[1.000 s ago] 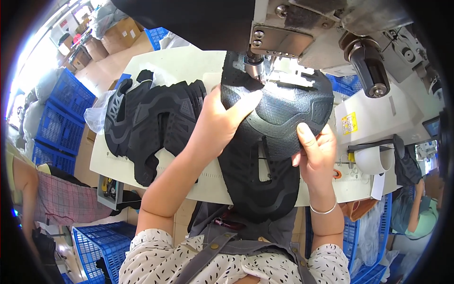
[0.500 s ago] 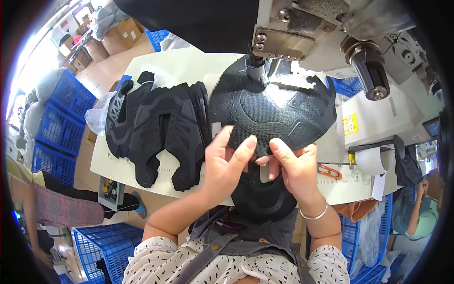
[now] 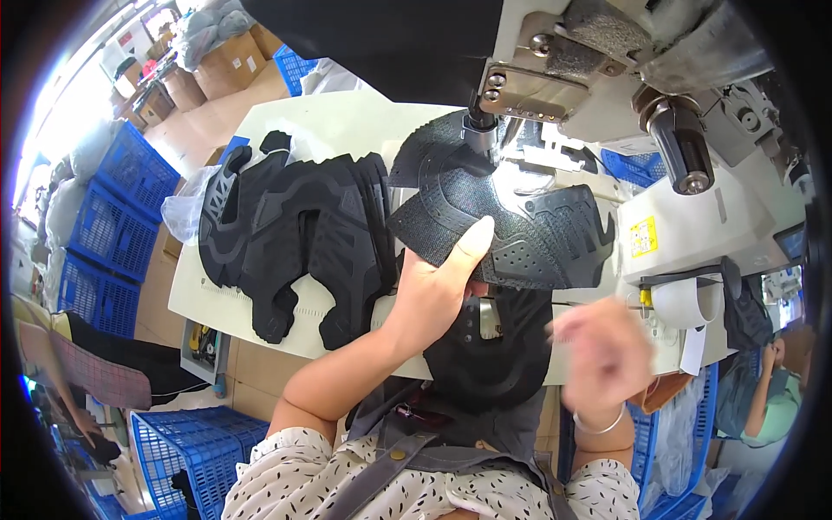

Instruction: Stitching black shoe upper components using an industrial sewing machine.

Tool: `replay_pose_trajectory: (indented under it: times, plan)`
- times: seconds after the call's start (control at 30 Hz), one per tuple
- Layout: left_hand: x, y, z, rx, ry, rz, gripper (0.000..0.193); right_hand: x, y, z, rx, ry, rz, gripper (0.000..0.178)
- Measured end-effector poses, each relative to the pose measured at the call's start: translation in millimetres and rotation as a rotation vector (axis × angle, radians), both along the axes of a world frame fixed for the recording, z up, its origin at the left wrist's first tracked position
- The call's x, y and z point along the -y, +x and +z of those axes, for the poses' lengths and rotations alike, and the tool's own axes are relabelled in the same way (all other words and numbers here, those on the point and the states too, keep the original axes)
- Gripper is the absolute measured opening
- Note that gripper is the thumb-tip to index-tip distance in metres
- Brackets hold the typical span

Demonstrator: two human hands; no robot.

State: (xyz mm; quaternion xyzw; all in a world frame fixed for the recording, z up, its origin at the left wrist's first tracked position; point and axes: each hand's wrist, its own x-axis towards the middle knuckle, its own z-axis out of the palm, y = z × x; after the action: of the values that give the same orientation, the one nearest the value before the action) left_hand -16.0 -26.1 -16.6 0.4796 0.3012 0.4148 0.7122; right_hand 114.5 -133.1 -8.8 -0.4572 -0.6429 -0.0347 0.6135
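Note:
A black textured shoe upper (image 3: pixel 542 243) lies curved on the sewing machine's bed, its far part under the presser foot (image 3: pixel 479 134). My left hand (image 3: pixel 438 290) grips its near edge, thumb on top and fingers underneath. To the right of it and apart from the piece, my right hand (image 3: pixel 609 360) is smeared by motion. Its fingers are too blurred to show whether anything is in them. Below the hands, another black upper (image 3: pixel 485 377) hangs over the table's front edge. Several stacked black uppers (image 3: pixel 260 234) lie on the left of the table.
The sewing machine head (image 3: pixel 542 91) overhangs the work, with a dark cylindrical part (image 3: pixel 680 143) at right. A white machine housing (image 3: pixel 685 225) stands to the right. Blue crates (image 3: pixel 204 455) flank me on the floor. Other people sit at left and right.
My right hand has let go of the upper and moved right and toward me. The upper has turned and folded differently under my left hand. The orange thread snips no longer show.

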Motion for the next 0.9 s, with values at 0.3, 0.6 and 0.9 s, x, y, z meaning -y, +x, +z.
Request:
replay_pose_trajectory:
  times: [0.3, 0.6, 0.9]
  plan:
    - [-10, -1, 3, 0.000, 0.002, -0.020, 0.015, -45, 76, 4, -0.354, -0.571, 0.110, 0.029]
    - [-19, -3, 6, -0.013, 0.084, 0.000, 0.015, -47, 67, 17, -0.409, -0.387, 0.085, 0.024]
    - [-20, 4, 11, -0.052, 0.144, 0.103, 0.010, -53, 73, 16, -0.415, -0.395, 0.121, 0.023]
